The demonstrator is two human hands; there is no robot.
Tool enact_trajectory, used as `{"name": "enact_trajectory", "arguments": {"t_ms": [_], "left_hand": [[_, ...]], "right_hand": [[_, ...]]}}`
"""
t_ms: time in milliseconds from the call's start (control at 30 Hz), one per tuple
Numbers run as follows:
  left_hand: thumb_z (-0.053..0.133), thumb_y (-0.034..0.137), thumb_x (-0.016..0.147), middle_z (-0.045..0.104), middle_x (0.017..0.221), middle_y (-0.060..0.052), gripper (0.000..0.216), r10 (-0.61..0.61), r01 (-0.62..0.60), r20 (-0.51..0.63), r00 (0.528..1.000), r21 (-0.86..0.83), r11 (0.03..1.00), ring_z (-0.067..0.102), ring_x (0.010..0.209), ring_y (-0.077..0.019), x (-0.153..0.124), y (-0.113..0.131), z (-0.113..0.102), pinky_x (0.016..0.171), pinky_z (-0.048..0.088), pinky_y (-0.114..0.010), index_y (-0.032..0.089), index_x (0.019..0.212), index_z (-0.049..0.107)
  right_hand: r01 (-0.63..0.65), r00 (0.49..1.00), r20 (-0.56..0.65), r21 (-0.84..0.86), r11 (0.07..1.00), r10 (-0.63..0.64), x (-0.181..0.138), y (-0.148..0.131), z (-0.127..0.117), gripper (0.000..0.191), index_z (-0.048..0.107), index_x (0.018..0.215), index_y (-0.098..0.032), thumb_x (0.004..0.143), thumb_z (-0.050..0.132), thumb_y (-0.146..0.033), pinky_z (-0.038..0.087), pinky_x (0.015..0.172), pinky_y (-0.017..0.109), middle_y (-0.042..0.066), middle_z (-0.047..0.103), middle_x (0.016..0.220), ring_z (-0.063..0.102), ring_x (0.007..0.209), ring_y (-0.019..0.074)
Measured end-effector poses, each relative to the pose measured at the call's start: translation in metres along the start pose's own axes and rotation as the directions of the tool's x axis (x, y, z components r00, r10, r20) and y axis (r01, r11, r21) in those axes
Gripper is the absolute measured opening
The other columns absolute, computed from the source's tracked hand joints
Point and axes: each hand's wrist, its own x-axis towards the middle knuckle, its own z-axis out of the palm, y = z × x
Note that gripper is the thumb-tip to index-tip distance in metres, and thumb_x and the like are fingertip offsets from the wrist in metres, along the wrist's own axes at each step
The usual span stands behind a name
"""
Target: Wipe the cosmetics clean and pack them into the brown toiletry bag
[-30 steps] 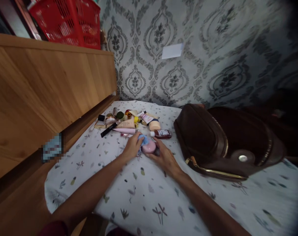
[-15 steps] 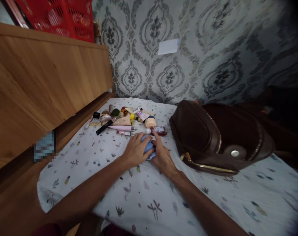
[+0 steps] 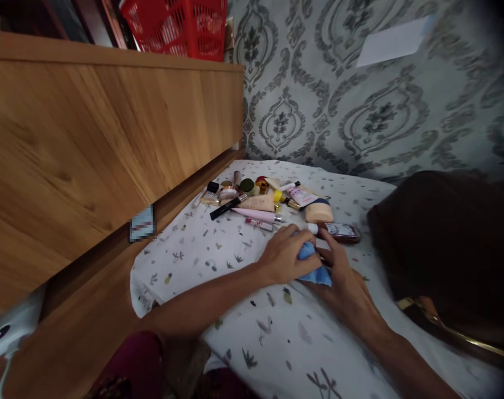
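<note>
My left hand (image 3: 286, 254) lies curled over a blue cloth (image 3: 310, 261) on the floral-printed sheet (image 3: 243, 260), fingers closed on the cloth. My right hand (image 3: 344, 272) meets it from the right, fingers wrapped round something under the cloth that is hidden from view. Just beyond the hands lies a heap of cosmetics (image 3: 265, 200): tubes, small jars, a black pencil and a dark red bottle (image 3: 339, 231).
A brown leather bag (image 3: 447, 244) with a gold zip sits at the right. A wooden headboard (image 3: 94, 144) runs along the left, with a red basket (image 3: 181, 26) on top. Patterned wallpaper (image 3: 339, 111) stands behind. A white device (image 3: 11, 326) lies at the lower left.
The pink item seen between my hands a second ago is now covered by the blue cloth. The view has swung left, so the bag sits further right in it.
</note>
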Motion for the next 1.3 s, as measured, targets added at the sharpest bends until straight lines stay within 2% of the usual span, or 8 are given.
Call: {"name": "enact_trajectory", "arguments": {"t_ms": [233, 367, 500, 667, 833, 1000, 1167, 1300], "left_hand": [[0.052, 0.022, 0.085, 0.061, 0.094, -0.004, 0.006, 0.013, -0.032, -0.088, 0.996, -0.215, 0.976, 0.058, 0.097, -0.0214, 0.001, -0.005, -0.001, 0.091, 0.045, -0.033, 0.022, 0.090, 0.051], [0.049, 0.020, 0.085, 0.063, 0.096, -0.004, 0.012, -0.082, 0.045, -0.102, 0.991, -0.327, 0.944, 0.060, 0.094, -0.0198, 0.002, -0.009, -0.002, 0.090, 0.046, -0.032, 0.020, 0.097, 0.051], [0.049, 0.022, 0.088, 0.064, 0.095, -0.003, 0.014, -0.153, 0.123, -0.063, 0.986, -0.333, 0.935, 0.061, 0.091, -0.0190, 0.003, -0.013, -0.003, 0.088, 0.047, -0.031, 0.021, 0.102, 0.051], [0.050, 0.024, 0.089, 0.065, 0.093, -0.002, 0.012, -0.172, 0.149, -0.043, 0.984, -0.326, 0.934, 0.062, 0.090, -0.0192, 0.004, -0.017, -0.002, 0.086, 0.046, -0.030, 0.022, 0.100, 0.053], [0.050, 0.027, 0.089, 0.064, 0.090, -0.002, 0.012, -0.191, 0.176, -0.023, 0.981, -0.302, 0.937, 0.062, 0.088, -0.0198, 0.004, -0.018, 0.001, 0.084, 0.047, -0.030, 0.022, 0.100, 0.053], [0.047, 0.029, 0.092, 0.063, 0.091, -0.003, 0.014, -0.168, 0.164, 0.001, 0.986, -0.229, 0.959, 0.062, 0.091, -0.0211, 0.003, -0.019, 0.005, 0.086, 0.046, -0.031, 0.021, 0.101, 0.052], [0.050, 0.031, 0.091, 0.064, 0.099, -0.005, 0.016, -0.084, 0.086, 0.018, 0.996, -0.212, 0.974, 0.061, 0.096, -0.0211, 0.000, -0.021, 0.006, 0.088, 0.046, -0.032, 0.021, 0.103, 0.051], [0.053, 0.031, 0.088, 0.062, 0.107, -0.008, 0.023, 0.009, 0.004, 0.055, 0.998, -0.230, 0.973, 0.059, 0.103, -0.0223, -0.001, -0.022, 0.005, 0.093, 0.045, -0.033, 0.020, 0.107, 0.052]], "right_hand": [[0.008, 0.999, -0.034, -0.070, 0.997, -0.011, 0.001, 0.002, 0.004, 0.091, 0.027, 0.152, -0.022, 0.078, 0.061, -0.063, 0.059, 0.075, 0.043, 0.013, 0.066, 0.125, 0.071, 0.094, 0.0339], [0.011, 0.999, -0.032, -0.105, 0.994, -0.015, 0.003, -0.008, 0.001, 0.084, 0.034, 0.148, -0.022, 0.079, 0.062, -0.061, 0.057, 0.082, 0.046, 0.014, 0.059, 0.136, 0.066, 0.107, 0.0353], [-0.014, 1.000, 0.022, -0.084, 0.996, 0.016, 0.006, -0.016, -0.005, 0.081, 0.036, 0.146, -0.020, 0.079, 0.062, -0.057, 0.057, 0.084, 0.046, 0.014, 0.060, 0.134, 0.066, 0.107, 0.0334], [-0.009, 0.999, 0.030, -0.073, 0.997, 0.011, 0.006, -0.018, -0.006, 0.079, 0.039, 0.144, -0.020, 0.079, 0.062, -0.058, 0.056, 0.086, 0.044, 0.014, 0.064, 0.125, 0.067, 0.104, 0.0322], [0.030, 0.999, 0.042, -0.078, 0.997, -0.026, 0.005, -0.017, -0.005, 0.078, 0.037, 0.146, -0.023, 0.080, 0.062, -0.056, 0.055, 0.089, 0.043, 0.013, 0.060, 0.133, 0.065, 0.110, 0.0318], [0.040, 0.999, 0.033, -0.118, 0.992, -0.037, 0.003, -0.015, -0.004, 0.078, 0.036, 0.148, -0.022, 0.082, 0.060, -0.057, 0.054, 0.090, 0.045, 0.014, 0.057, 0.137, 0.063, 0.114, 0.0332], [-0.005, 1.000, 0.027, -0.068, 0.998, 0.007, 0.004, -0.011, -0.005, 0.083, 0.034, 0.148, -0.019, 0.080, 0.063, -0.056, 0.057, 0.076, 0.041, 0.014, 0.068, 0.117, 0.069, 0.096, 0.0315], [-0.059, 0.997, 0.060, 0.026, 0.998, 0.058, 0.005, -0.013, -0.008, 0.087, 0.031, 0.148, -0.019, 0.077, 0.067, -0.053, 0.056, 0.077, 0.039, 0.013, 0.070, 0.113, 0.070, 0.092, 0.0293]]}}
